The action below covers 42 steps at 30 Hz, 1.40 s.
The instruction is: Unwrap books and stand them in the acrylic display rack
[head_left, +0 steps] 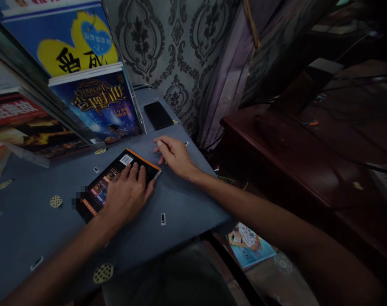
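A black book (99, 189) with an orange edge and a white barcode lies flat on the blue-grey tablecloth (136, 238). My left hand (128, 189) rests palm down on its cover, fingers spread towards the barcode, hiding the middle of the book. Just right of the book's far corner, my right hand (176, 155) is over the cloth with its fingers loosely bent and apart, holding nothing. A black phone (158, 115) lies beyond my right hand, near the table's far edge.
At the back left, a clear rack holds a blue book (100, 106), a yellow-and-blue book (62, 38) and a red book (27, 119). Patterned wallpaper (177, 55) and a purple curtain (225, 76) stand behind. A dark red wooden cabinet (276, 144) is right; a light-blue book (250, 246) lies below the table.
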Available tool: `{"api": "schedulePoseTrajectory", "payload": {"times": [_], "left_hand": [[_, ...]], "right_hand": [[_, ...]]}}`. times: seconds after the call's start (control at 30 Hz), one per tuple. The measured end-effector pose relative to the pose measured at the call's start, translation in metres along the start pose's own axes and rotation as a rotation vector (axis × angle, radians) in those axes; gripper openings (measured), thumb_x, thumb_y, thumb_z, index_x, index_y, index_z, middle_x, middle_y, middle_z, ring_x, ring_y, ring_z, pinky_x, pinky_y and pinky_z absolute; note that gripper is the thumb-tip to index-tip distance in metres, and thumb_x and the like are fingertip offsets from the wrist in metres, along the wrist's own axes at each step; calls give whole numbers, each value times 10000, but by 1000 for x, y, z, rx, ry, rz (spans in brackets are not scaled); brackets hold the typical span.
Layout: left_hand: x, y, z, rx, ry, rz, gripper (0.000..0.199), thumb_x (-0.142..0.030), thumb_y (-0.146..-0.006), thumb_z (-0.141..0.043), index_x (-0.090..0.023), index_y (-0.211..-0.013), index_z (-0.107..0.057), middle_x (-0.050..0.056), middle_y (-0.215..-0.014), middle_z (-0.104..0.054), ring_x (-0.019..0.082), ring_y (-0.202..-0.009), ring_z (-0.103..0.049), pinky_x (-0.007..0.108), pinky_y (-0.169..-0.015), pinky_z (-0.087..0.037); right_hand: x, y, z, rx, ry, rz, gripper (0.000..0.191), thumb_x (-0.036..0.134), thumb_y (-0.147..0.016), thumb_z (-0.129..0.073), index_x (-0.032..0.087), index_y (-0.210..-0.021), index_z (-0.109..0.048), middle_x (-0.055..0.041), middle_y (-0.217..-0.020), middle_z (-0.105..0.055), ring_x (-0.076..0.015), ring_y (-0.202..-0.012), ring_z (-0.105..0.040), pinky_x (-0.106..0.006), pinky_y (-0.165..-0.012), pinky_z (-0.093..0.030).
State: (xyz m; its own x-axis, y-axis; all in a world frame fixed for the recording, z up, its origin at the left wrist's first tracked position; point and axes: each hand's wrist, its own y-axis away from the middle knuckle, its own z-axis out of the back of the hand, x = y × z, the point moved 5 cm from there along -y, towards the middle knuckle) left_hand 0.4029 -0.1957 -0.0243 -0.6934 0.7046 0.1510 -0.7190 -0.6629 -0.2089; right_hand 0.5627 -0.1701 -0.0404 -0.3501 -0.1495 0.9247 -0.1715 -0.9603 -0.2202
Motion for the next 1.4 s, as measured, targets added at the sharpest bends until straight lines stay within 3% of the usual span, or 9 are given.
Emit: {"api": "schedulePoseTrajectory", "payload": {"times": [0.53,0.67,0.8,1.03,1.2,1.3,1.4], "left_hand": [[-2,-1,2,-7,-27,-31,463,-327,-1018,-366,-49,-1220,-676,251,-1236,-701,389,-1140,-680,501,-831,-600],[-3,0,0,-39,-95,-50,446,-345,-1016,-376,-90,-1220,-680,216,-1219,-719,355,-1128,-691,466,-835,-604],[-2,1,-3,-32,-90,-47,471,-355,-1019,-367,-60,-1229,-669,241,-1233,-705,376,-1149,-678,494,-860,-591],[-4,0,0,19,-49,-30,482,-378,-1009,-414,-39,-1251,-656,265,-1284,-673,402,-1196,-654,524,-896,-583],[29,17,3,65,150,-151,471,-431,-1011,-424,-151,-1322,-640,167,-1394,-636,333,-1292,-606,498,-1042,-535],[67,49,8,146,235,-295,447,-279,-996,-388,-245,-1387,-603,83,-1481,-577,286,-1340,-572,482,-1080,-515],[101,88,17,205,190,-348,620,-187,-929,-436,-338,-1531,-420,49,-1580,-453,296,-1428,-477,502,-1063,-519]], "right_hand": [[3,0,5,-25,22,-9,257,280,-1040,-417,175,-1065,-650,-5,-896,-723,-43,-435,-543,-198,-519,-460],[3,1,4,-16,-10,33,268,318,-1043,-415,191,-1094,-645,5,-894,-721,-40,-442,-539,-193,-531,-473],[5,3,1,11,-40,64,278,326,-1036,-413,189,-1124,-638,-1,-898,-708,-49,-444,-535,-200,-512,-465],[10,8,-7,129,214,130,237,253,-1009,-483,185,-1135,-672,-11,-840,-705,-125,-651,-635,-247,-675,-476],[10,10,-7,124,299,177,252,220,-987,-504,184,-1144,-698,3,-757,-687,-139,-689,-622,-255,-698,-443],[13,11,-10,180,350,255,240,232,-977,-525,183,-1124,-709,-2,-757,-686,-141,-688,-604,-261,-692,-430],[16,14,-16,313,389,357,190,263,-955,-587,176,-1057,-721,-28,-844,-696,-143,-713,-600,-270,-698,-433]]}}
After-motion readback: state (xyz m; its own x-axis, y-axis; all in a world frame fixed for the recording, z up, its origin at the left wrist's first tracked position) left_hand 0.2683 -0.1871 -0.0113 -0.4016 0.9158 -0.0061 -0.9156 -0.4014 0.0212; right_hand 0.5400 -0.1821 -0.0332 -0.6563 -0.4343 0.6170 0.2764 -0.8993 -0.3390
